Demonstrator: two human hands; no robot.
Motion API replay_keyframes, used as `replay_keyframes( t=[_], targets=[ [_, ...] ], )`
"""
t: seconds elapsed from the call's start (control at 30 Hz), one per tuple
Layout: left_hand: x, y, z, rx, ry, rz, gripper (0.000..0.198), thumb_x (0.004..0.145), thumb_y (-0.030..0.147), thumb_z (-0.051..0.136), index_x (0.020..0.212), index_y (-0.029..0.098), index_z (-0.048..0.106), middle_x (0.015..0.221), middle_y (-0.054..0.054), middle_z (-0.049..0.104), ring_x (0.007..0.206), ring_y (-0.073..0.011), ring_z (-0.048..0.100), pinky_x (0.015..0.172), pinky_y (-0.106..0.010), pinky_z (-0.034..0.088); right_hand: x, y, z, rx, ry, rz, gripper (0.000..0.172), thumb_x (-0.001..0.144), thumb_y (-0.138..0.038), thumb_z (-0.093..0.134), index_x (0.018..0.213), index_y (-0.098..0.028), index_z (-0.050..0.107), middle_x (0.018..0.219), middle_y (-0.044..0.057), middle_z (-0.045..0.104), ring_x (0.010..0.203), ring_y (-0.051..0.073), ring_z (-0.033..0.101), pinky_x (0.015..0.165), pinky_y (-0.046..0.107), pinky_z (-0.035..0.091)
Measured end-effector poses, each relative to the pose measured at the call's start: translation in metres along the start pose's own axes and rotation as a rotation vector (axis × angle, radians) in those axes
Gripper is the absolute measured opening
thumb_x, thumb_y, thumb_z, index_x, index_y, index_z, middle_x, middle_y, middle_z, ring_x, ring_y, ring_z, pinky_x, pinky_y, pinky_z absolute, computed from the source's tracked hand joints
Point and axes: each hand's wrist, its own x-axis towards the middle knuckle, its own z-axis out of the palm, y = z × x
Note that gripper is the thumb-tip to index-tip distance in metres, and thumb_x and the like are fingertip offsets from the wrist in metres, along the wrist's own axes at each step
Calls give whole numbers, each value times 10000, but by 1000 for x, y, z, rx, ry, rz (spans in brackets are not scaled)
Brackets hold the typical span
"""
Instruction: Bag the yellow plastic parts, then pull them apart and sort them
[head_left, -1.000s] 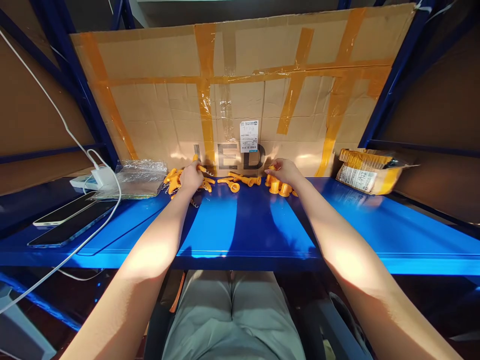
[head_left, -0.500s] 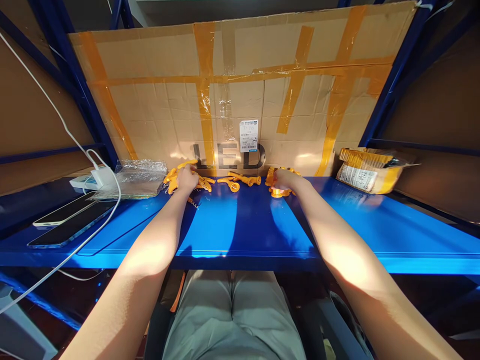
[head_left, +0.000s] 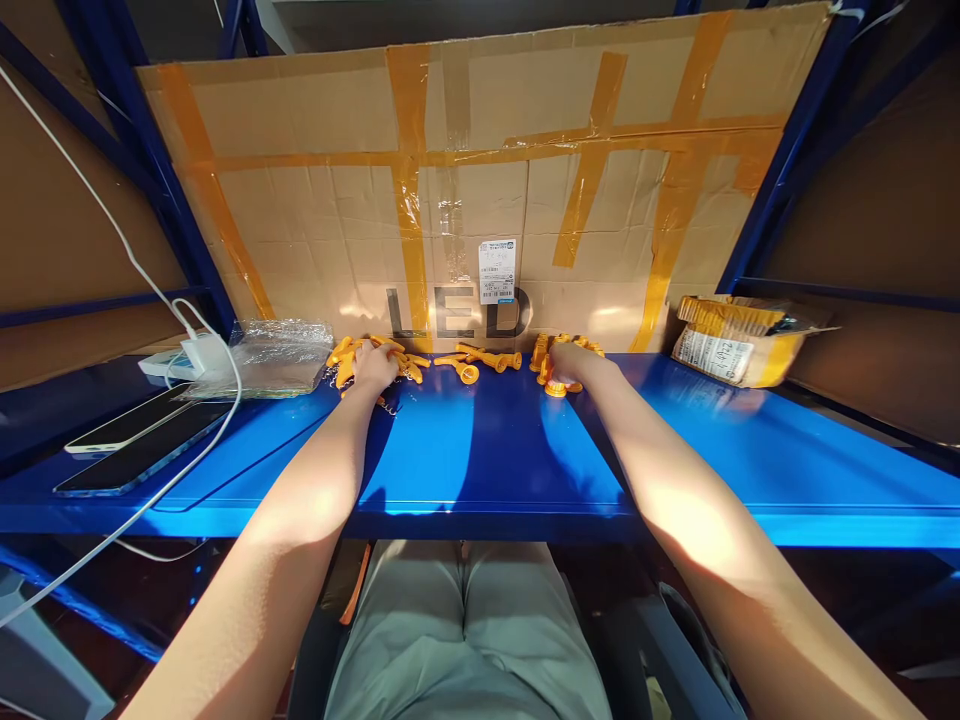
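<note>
Small orange plastic parts lie in two heaps at the back of the blue shelf (head_left: 480, 450). My left hand (head_left: 373, 365) rests on the left heap (head_left: 346, 358), fingers curled down over the pieces. My right hand (head_left: 570, 362) covers the right heap of orange caps (head_left: 541, 358), fingers bent around some of them. Between the hands lie a few loose orange stick-shaped parts (head_left: 480, 360). What exactly each hand grips is hidden under the fingers.
A taped cardboard sheet (head_left: 480, 180) printed "LED" stands behind the parts. Two phones (head_left: 135, 440), a white charger with cable (head_left: 199, 352) and a clear plastic bag (head_left: 277, 355) lie at the left. A yellow packet (head_left: 731, 340) sits at the right.
Both hands have sunk lower onto their heaps. The orange piece that the left hand held up near the cardboard is down among the pile. The right hand's fingers closed over the caps.
</note>
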Motion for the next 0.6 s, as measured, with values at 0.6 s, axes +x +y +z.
replay_keyframes(
  t=[0.6],
  targets=[
    [-2, 6, 6, 109, -159, 46, 530, 918, 349, 363, 1400, 210, 535, 1463, -185, 442, 1385, -400, 354, 1142, -612, 211, -11, -17, -10, -14, 166, 59, 360, 917, -233, 528, 1239, -104, 624, 1250, 206, 637, 1159, 305, 622, 864, 362, 498]
  ],
)
